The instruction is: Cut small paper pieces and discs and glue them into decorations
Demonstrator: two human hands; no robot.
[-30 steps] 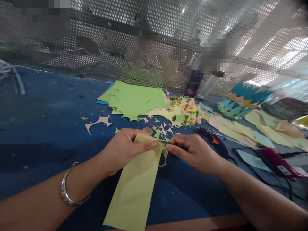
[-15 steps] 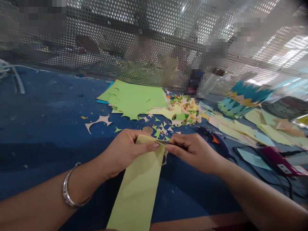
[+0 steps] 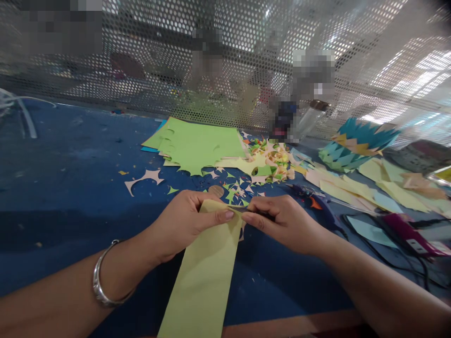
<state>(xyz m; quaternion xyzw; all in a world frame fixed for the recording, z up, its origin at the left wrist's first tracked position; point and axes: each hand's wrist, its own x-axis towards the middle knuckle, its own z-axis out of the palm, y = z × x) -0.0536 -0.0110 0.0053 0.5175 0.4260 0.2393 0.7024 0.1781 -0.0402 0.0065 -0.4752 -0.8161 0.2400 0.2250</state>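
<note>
A long pale yellow-green paper strip [image 3: 202,281] runs from the bottom edge up to both hands. My left hand [image 3: 183,220] is closed on its upper end, thumb on top and fingers behind. At the strip's top right corner, my right hand [image 3: 282,223] pinches with thumb and curled forefinger. The paper's top edge bends there, and a narrow dark gap shows between its layers. Whether anything else is inside the right fingers is hidden. Just beyond the hands lies a small round brown disc [image 3: 216,190] among cut paper scraps [image 3: 236,192].
Green paper sheets [image 3: 204,145] with scalloped cut edges lie behind, beside a heap of curled paper pieces [image 3: 273,162]. Right are a dark blue glue gun [image 3: 313,202], a magenta power strip [image 3: 408,234] with cables, paper strips [image 3: 338,188] and a teal folded-paper basket [image 3: 355,145]. A perforated metal screen [image 3: 158,61] rises behind.
Both hands stay almost in place on the strip. The strip's upper end has shifted very slightly, and its top edge by the right fingers looks a little more bent.
</note>
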